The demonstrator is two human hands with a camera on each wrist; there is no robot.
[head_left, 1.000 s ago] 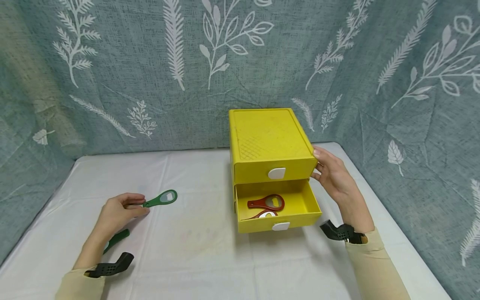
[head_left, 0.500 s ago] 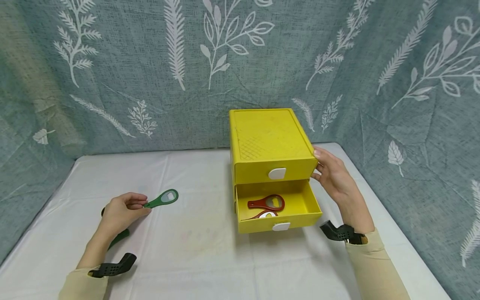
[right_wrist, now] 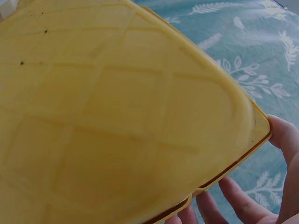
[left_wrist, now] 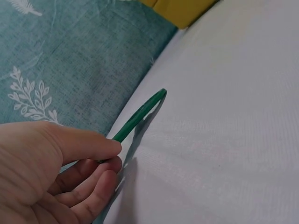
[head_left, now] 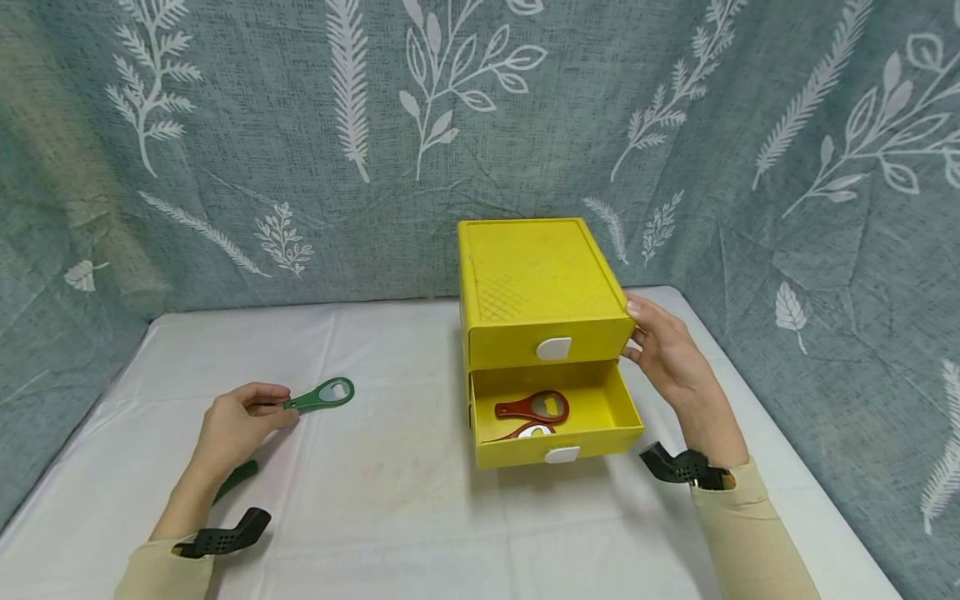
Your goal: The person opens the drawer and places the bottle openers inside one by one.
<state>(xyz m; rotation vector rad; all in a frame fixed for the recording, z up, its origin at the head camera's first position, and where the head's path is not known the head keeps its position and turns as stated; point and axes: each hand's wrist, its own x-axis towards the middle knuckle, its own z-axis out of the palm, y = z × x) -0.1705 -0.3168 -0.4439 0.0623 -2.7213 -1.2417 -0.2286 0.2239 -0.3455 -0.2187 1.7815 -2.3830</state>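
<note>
My left hand pinches the handle end of a green bottle opener between thumb and fingers, at the left of the table. In the left wrist view the bottle opener shows edge-on, slanting up from the fingertips with its shadow close beside it on the cloth. A second green bottle opener lies partly hidden under my left forearm. My right hand touches the right side of a yellow drawer unit. In the right wrist view the thumb is at the unit's corner, the other fingers along its side edge.
The unit's lower drawer is pulled out, with two red bottle openers, one lying above the other. The upper drawer is closed. White cloth covers the table. A green leaf-patterned curtain hangs behind and at the sides.
My left hand shifted slightly right with the green bottle opener, then slightly back left. My right hand, the drawer unit and the red bottle openers stay as they were.
</note>
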